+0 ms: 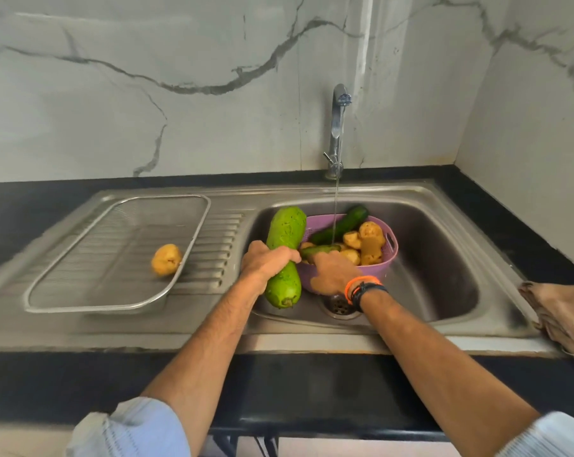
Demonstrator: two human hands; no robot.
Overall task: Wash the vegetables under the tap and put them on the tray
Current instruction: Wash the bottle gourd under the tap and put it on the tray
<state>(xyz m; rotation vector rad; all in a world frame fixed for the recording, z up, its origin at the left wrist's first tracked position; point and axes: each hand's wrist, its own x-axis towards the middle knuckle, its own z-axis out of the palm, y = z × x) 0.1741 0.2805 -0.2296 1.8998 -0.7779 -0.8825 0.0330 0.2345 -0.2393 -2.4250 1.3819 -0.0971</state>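
Tray (193,225) left of sink (444,225) (potato (167,259) inside)

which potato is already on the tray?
The lone potato at the near right corner of the wire mesh tray on the drainboard. The other potatoes sit in the purple basket in the sink, by the cucumbers.

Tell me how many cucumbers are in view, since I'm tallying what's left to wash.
2: one cucumber leans on the purple basket's far rim, another lies across it by the right hand. More may hide underneath.
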